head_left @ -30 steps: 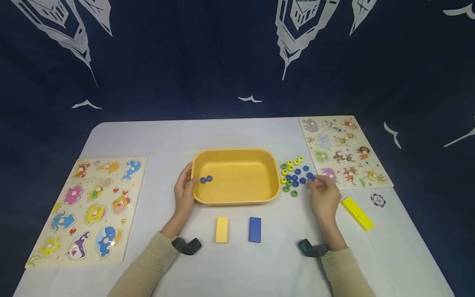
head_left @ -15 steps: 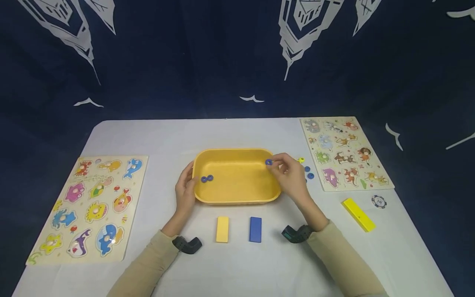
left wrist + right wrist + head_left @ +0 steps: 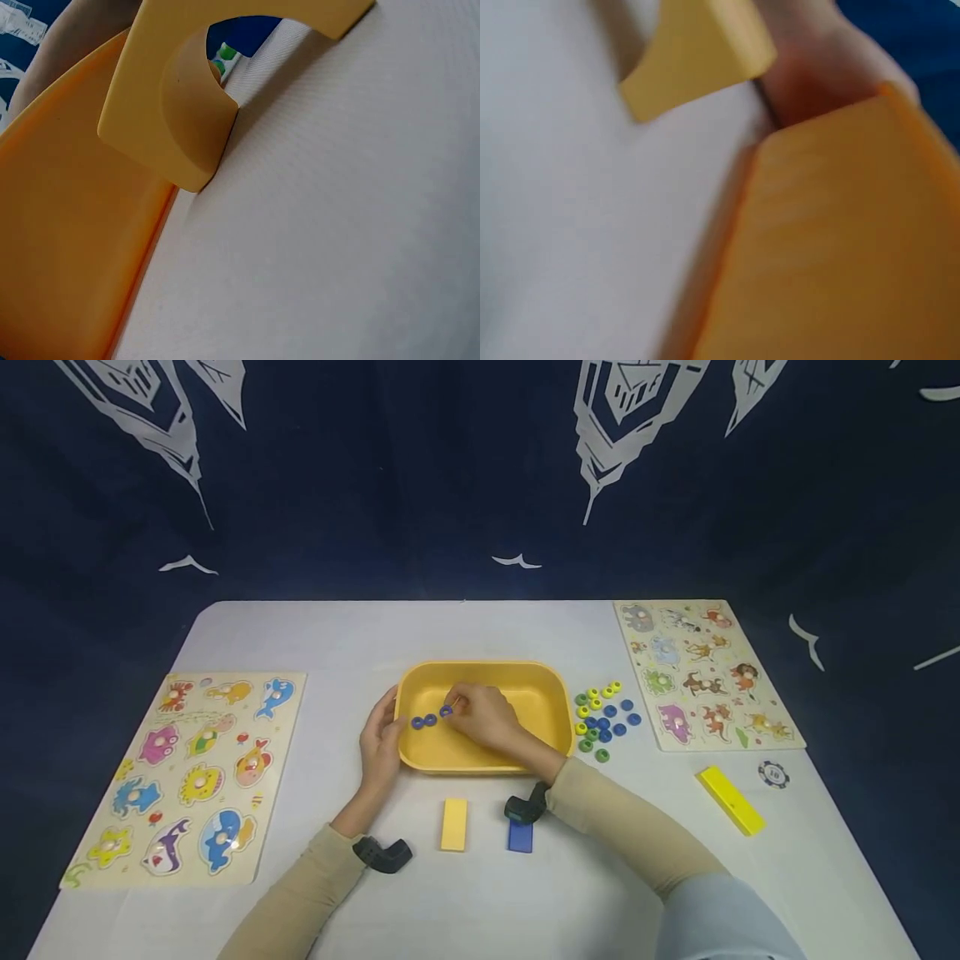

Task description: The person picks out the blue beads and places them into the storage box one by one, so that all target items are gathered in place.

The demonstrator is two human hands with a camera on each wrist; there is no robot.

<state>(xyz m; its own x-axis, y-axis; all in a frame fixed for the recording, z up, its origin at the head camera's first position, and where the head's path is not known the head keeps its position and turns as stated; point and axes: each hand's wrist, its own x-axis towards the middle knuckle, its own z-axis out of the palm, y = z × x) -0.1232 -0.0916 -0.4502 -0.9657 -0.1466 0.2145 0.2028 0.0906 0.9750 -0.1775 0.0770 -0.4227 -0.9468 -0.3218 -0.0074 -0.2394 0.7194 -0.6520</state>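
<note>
In the head view, a yellow tray [image 3: 540, 718] lies mid-table. My left hand [image 3: 380, 747] holds its left end, thumb by the rim. My right hand [image 3: 483, 717] is inside the tray and pinches a small blue ring bead [image 3: 446, 711] between thumb and fingertips. Just left of that bead, two more blue beads [image 3: 423, 722] sit side by side on the tray floor. To the right of the tray, several loose blue, green and yellow beads [image 3: 604, 723] are scattered on the table. Neither wrist view shows the beads in the tray; the right one is blurred.
In front of the tray stand a yellow block [image 3: 453, 825], seen arched in the left wrist view, and a blue block [image 3: 521, 837] partly behind the right wrist camera. Animal puzzle boards [image 3: 187, 777] lie left and right. A yellow bar [image 3: 731, 800] and a chip [image 3: 773, 774] lie right.
From the loose beads on the right, my right hand has moved left into the tray, carrying a blue bead to beside the other two. My left hand stays on the tray.
</note>
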